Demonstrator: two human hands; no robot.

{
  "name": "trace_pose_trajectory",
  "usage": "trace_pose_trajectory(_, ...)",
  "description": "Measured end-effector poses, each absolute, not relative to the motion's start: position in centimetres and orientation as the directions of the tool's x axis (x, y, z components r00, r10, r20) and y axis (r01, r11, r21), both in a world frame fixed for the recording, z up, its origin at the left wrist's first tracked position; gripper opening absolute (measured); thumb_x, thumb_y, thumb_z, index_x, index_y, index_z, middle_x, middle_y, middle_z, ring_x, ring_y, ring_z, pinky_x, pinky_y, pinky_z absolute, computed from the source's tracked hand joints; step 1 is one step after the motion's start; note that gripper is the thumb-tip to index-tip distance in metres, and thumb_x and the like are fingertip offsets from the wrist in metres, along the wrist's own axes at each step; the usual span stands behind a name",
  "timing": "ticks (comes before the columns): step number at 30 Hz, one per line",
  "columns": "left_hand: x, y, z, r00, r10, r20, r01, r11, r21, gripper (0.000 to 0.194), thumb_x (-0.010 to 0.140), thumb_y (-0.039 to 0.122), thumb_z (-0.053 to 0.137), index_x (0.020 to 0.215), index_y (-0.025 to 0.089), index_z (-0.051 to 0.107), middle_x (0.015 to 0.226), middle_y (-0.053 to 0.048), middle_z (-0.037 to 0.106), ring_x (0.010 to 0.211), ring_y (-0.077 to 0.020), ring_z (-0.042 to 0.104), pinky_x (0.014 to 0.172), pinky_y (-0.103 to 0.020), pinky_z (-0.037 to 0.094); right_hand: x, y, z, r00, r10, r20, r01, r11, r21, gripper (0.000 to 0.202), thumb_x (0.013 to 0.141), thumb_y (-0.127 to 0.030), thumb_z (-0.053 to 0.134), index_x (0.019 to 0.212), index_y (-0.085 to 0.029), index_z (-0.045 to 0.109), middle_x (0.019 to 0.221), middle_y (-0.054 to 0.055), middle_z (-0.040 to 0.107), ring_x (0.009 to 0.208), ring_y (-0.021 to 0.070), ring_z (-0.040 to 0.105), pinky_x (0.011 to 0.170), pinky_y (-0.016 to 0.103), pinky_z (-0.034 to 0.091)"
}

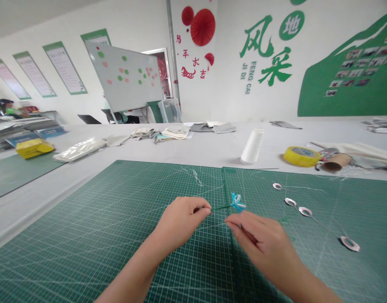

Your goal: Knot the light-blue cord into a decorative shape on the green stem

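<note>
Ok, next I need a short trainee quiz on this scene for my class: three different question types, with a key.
1. True or false: the left hand pinches the thin green stem of the small blue-and-white flower.
2. Which is nearest the yellow ring-shaped roll of tape: A) white cone; B) brown cardboard tube; C) yellow box?
3. How many pale oval rings lie on the right-hand green gridded mat?

Key: 1. True; 2. B; 3. Four.

Flower (237, 203) sat right of left hand (184, 215), beyond right hand (261, 233). Rings (356, 247) lay right, on cutting mat (370, 204). Cone (252, 146) sat behind mat; tape roll (300, 160) lay right of cone. Fabric pile (175, 132) lay far centre, box (35, 148) far left.
</note>
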State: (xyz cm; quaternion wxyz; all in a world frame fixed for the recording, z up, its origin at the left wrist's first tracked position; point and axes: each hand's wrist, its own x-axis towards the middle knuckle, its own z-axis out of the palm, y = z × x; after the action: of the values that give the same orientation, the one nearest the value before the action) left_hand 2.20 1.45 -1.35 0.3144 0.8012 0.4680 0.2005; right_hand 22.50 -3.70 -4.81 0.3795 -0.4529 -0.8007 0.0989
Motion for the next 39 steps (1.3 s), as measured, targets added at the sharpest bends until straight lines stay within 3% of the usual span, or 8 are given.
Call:
trace_pose_trajectory(5, 2.2, 1.8, -1.5, 0.479, 0.877, 0.042, 0.506, -0.315, 0.803, 0.022, 0.088, 0.032, 0.050, 0.077, 0.019, 0.063, 0.064, 0.004, 0.052, 0.062, -0.0121, 0.045, 0.060, -0.024, 0.033, 22.1, -3.5, -4.7, -0.269, 0.850, 0.454, 0.621, 0.513, -0.592, 0.019, 0.091, -0.021, 0.048, 0.085, -0.021, 0.065, 0.072, -0.001, 0.067, 0.062, 0.0141, 0.061, 0.059, 0.025, 0.044)
trace_pose_trajectory(10, 2.3, 1.8, -1.0, 0.504, 0.863, 0.039, 0.334, -0.237, 0.912, 0.021, 0.087, 0.031, 0.053, 0.076, 0.016, 0.064, 0.066, 0.003, 0.051, 0.063, -0.0111, 0.042, 0.061, -0.023, 0.033, 21.8, -3.4, -4.7, -0.170, 0.901, 0.399, 0.589, 0.417, -0.692, 0.021, 0.090, -0.026, 0.050, 0.076, -0.021, 0.065, 0.059, -0.003, 0.057, 0.051, 0.0129, 0.050, 0.052, 0.025, 0.038)
trace_pose_trajectory(15, 2.3, 1.4, -0.4, 0.597, 0.802, -0.027, 0.264, -0.165, 0.950, 0.017, 0.085, 0.027, 0.055, 0.082, 0.016, 0.068, 0.066, 0.003, 0.050, 0.059, -0.0094, 0.037, 0.056, -0.022, 0.029, 22.3, -2.9, -5.8, -0.112, 0.963, 0.244, 0.473, 0.268, -0.839, 0.022, 0.088, -0.035, 0.051, 0.080, -0.022, 0.068, 0.058, -0.003, 0.053, 0.052, 0.0139, 0.046, 0.050, 0.025, 0.036)
trace_pose_trajectory(18, 2.2, 1.2, -0.1, 0.673, 0.739, -0.038, 0.237, -0.167, 0.957, 0.017, 0.085, 0.025, 0.056, 0.084, 0.016, 0.070, 0.068, 0.002, 0.055, 0.062, -0.0100, 0.041, 0.058, -0.022, 0.031, 22.7, -2.4, -6.1, -0.163, 0.972, 0.169, 0.359, 0.218, -0.907, 0.021, 0.087, -0.036, 0.053, 0.083, -0.022, 0.069, 0.066, -0.001, 0.060, 0.060, 0.0152, 0.051, 0.054, 0.026, 0.039)
trace_pose_trajectory(21, 2.0, 1.1, -0.1, 0.727, 0.686, -0.040, 0.213, -0.169, 0.962, 0.016, 0.084, 0.024, 0.058, 0.084, 0.015, 0.072, 0.072, 0.000, 0.061, 0.067, -0.0110, 0.047, 0.063, -0.022, 0.035, 23.1, -1.8, -5.9, -0.242, 0.963, 0.122, 0.320, 0.198, -0.927, 0.021, 0.082, -0.035, 0.058, 0.075, -0.020, 0.070, 0.067, 0.001, 0.063, 0.062, 0.0159, 0.052, 0.057, 0.027, 0.039)
trace_pose_trajectory(28, 1.6, 0.8, -0.4, 0.813, 0.565, -0.143, 0.330, -0.244, 0.912, 0.020, 0.084, 0.026, 0.057, 0.090, 0.017, 0.074, 0.070, 0.000, 0.063, 0.059, -0.0099, 0.045, 0.057, -0.021, 0.035, 23.6, -1.5, -5.2, -0.292, 0.956, 0.037, 0.192, 0.096, -0.977, 0.025, 0.077, -0.041, 0.065, 0.070, -0.017, 0.068, 0.061, 0.000, 0.057, 0.058, 0.0133, 0.047, 0.055, 0.025, 0.035)
trace_pose_trajectory(33, 1.6, 0.7, -0.6, 0.822, 0.547, -0.160, 0.410, -0.374, 0.832, 0.020, 0.085, 0.028, 0.057, 0.089, 0.019, 0.074, 0.068, 0.002, 0.063, 0.055, -0.0089, 0.045, 0.054, -0.020, 0.034, 24.0, -1.6, -4.8, -0.294, 0.956, 0.024, 0.293, 0.113, -0.949, 0.027, 0.078, -0.042, 0.063, 0.068, -0.017, 0.065, 0.057, -0.004, 0.047, 0.055, 0.0121, 0.038, 0.052, 0.024, 0.030)
trace_pose_trajectory(39, 1.7, 0.8, -1.0, 0.784, 0.608, -0.124, 0.492, -0.487, 0.721, 0.018, 0.085, 0.026, 0.055, 0.085, 0.021, 0.073, 0.065, 0.004, 0.061, 0.057, -0.0094, 0.049, 0.056, -0.020, 0.034, 23.9, -2.0, -4.2, -0.250, 0.965, 0.083, 0.454, 0.192, -0.870, 0.026, 0.084, -0.040, 0.056, 0.072, -0.019, 0.065, 0.056, -0.004, 0.043, 0.054, 0.0129, 0.038, 0.051, 0.025, 0.030)
